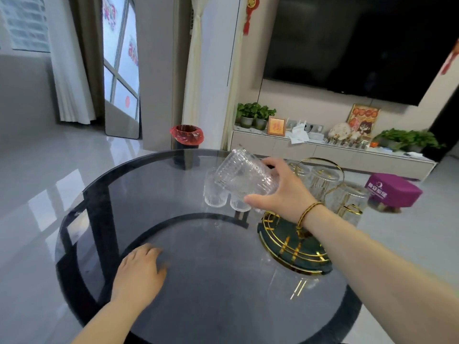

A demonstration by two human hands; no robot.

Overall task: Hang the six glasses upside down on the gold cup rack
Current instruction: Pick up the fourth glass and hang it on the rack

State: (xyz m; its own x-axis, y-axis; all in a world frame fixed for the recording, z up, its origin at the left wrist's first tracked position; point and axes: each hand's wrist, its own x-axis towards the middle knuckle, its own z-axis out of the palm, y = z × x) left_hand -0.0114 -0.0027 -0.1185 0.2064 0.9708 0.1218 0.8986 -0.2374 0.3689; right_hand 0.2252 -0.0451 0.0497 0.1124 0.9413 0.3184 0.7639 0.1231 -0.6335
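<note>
While the left hand [140,268] lies flat and empty on the glass table [198,281], the right hand [279,188] grips a tilted ribbed glass [242,173] above two standing glasses [224,201], left of the gold rack [320,184] with its hung glasses.

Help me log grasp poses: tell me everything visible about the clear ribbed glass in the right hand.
The clear ribbed glass is transparent, with vertical ridges. The right hand grips it near one end, lifted clear of the dark round glass table and tilted nearly sideways, above two similar glasses standing on the table.
</note>
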